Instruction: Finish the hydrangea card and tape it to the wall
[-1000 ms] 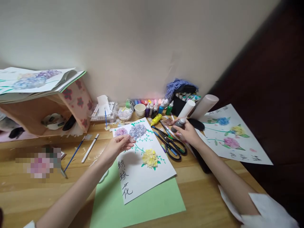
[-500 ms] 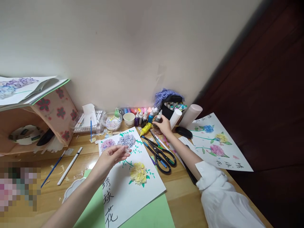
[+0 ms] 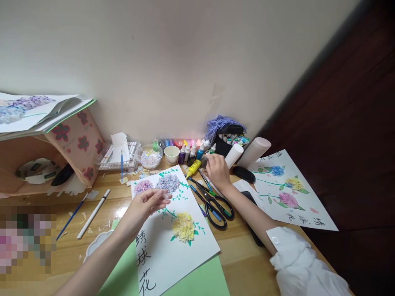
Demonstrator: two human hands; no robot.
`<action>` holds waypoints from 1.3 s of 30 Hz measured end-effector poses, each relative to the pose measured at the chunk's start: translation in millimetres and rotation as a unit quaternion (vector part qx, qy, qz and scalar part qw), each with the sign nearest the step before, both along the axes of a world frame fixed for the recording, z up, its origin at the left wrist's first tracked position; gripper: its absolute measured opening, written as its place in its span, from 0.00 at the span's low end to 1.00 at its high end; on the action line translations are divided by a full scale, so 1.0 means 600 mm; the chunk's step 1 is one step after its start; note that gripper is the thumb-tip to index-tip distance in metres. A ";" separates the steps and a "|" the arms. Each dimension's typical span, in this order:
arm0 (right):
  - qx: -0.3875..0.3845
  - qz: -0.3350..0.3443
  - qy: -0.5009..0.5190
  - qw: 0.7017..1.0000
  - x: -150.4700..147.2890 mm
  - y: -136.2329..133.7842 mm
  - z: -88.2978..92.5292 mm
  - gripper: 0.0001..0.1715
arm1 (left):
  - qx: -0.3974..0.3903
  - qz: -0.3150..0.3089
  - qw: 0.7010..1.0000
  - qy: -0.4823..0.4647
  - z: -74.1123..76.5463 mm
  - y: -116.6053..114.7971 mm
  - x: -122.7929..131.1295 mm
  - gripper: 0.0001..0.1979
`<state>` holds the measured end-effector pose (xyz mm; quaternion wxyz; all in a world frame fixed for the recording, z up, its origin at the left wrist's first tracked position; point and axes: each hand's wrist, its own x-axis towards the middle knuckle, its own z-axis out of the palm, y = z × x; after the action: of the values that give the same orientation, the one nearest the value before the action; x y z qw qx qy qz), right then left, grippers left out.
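The dark bottle (image 3: 204, 162) is just left of the right hand (image 3: 219, 172), the nearer one; whether its fingers grip it, I can't tell. The left hand (image 3: 148, 204) pinches a small clear piece (image 3: 166, 196) above the flower picture (image 3: 180, 263).

Soft, middling light on the wall (image 3: 154, 74) | right edge: dark panel (image 3: 354, 164) sinking into gloom | left of centre: white glare flaring off the tabletop (image 3: 247, 267) | lower centre: soft shadow across the green sheet (image 3: 203, 277) | right hand (image 3: 218, 170) smeared by blur | lower left: blocky pixelation | wide-lens stretch at the edges
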<state>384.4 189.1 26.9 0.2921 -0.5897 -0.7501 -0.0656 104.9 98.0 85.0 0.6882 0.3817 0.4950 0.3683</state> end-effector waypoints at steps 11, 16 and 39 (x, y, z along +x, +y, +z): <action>-0.068 0.141 -0.164 0.974 -0.036 0.025 -0.003 0.15 | 0.058 0.069 0.996 -0.020 0.005 -0.004 -0.010 0.17; -0.054 0.122 -0.097 0.986 -0.039 -0.034 0.043 0.19 | 0.109 0.136 0.985 0.012 0.014 -0.004 -0.012 0.17; -0.211 0.224 0.157 0.938 -0.105 -0.233 0.143 0.17 | 0.246 0.100 0.963 0.036 0.063 -0.043 0.053 0.09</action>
<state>321.3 49.1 112.5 0.2822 -0.4575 -0.8037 0.2550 136.5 72.4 123.1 0.5142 0.5007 0.4491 0.5322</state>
